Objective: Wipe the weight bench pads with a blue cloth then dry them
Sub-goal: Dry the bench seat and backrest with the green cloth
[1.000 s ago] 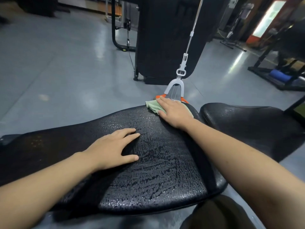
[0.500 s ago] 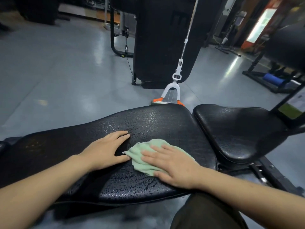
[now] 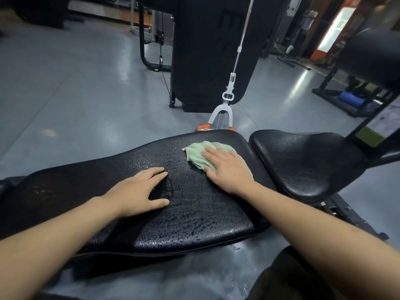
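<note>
Head view | my right hand (image 3: 227, 169) flat, pressing cloth (image 3: 195, 153) on long pad (image 3: 194, 213) | left hand (image 3: 138, 191) splayed, bracing | seat pad (image 3: 313, 159) lies right, unwiped

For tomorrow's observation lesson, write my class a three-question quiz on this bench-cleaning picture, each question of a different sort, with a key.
1. True or false: the left hand rests flat on the long bench pad with no cloth under it.
2. Multiple choice: the cloth under the right hand looks A) pale green, B) red, C) white.
3. Short answer: what stands on the floor just behind the long pad?

Key
1. True.
2. A.
3. A mop, white frame with an orange head.
</note>
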A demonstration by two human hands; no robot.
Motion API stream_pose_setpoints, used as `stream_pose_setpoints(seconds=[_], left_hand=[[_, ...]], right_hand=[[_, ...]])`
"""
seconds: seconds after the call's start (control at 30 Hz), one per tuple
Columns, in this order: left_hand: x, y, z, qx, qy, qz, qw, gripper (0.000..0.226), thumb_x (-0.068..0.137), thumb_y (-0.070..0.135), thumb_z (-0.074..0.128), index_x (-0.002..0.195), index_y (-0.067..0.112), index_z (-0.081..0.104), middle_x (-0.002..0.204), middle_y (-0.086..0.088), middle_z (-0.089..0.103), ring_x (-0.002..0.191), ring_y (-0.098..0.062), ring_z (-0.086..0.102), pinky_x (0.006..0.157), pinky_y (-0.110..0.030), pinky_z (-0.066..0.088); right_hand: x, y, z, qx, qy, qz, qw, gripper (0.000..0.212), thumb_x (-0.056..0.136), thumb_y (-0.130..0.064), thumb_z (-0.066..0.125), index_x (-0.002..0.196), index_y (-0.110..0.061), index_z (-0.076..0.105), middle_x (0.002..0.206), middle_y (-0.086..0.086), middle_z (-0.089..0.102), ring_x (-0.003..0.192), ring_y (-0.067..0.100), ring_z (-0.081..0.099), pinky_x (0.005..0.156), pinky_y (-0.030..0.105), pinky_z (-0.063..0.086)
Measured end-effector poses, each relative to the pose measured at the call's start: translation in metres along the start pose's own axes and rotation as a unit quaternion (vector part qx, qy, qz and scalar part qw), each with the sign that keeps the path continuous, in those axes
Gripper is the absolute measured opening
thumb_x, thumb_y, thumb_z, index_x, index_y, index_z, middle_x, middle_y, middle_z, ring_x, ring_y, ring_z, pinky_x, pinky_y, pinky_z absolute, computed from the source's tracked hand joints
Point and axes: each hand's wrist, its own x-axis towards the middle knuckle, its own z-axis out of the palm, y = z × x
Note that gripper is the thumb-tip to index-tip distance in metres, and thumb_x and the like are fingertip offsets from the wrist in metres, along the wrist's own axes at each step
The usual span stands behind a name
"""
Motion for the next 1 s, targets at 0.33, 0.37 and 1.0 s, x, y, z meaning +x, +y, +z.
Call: stream_pose_setpoints(seconds=[0.33,0.37,1.0], left_hand=[[0.001,0.0,-0.006,-0.004,-0.034,0.003,0.999,0.095,0.083,0.073,0.054,0.158,0.032,0.012,0.162,0.02,0.004,0.149,-0.007,0.013,0.115,-0.033,0.03],[0.002,-0.001,-0.008,-0.006,-0.04,0.003,0.999,0.097,0.082,0.073,0.055,0.158,0.032,0.012,0.162,0.019,0.004,0.149,-0.007,0.013,0.115,-0.033,0.029],[-0.022,-0.008,-0.004,-0.024,-0.053,-0.001,0.998,0.095,0.083,0.068,0.059,0.158,0.031,0.012,0.163,0.019,0.002,0.149,-0.006,0.01,0.117,-0.028,0.021]], right_hand=[[-0.112,-0.041,0.008,0.005,-0.001,-0.148,0.989,0.059,0.093,-0.048,0.038,0.149,-0.03,0.045,0.157,-0.007,0.041,0.144,0.029,0.039,0.115,0.051,0.031],[-0.121,-0.041,0.009,0.01,-0.005,-0.172,0.985,0.059,0.094,-0.048,0.039,0.151,-0.031,0.042,0.159,-0.008,0.039,0.146,0.028,0.035,0.116,0.049,0.028],[-0.084,0.047,-0.006,0.041,0.072,0.051,0.995,0.058,0.095,-0.05,0.034,0.146,-0.026,0.051,0.156,-0.004,0.043,0.144,0.024,0.038,0.114,0.038,0.032]])
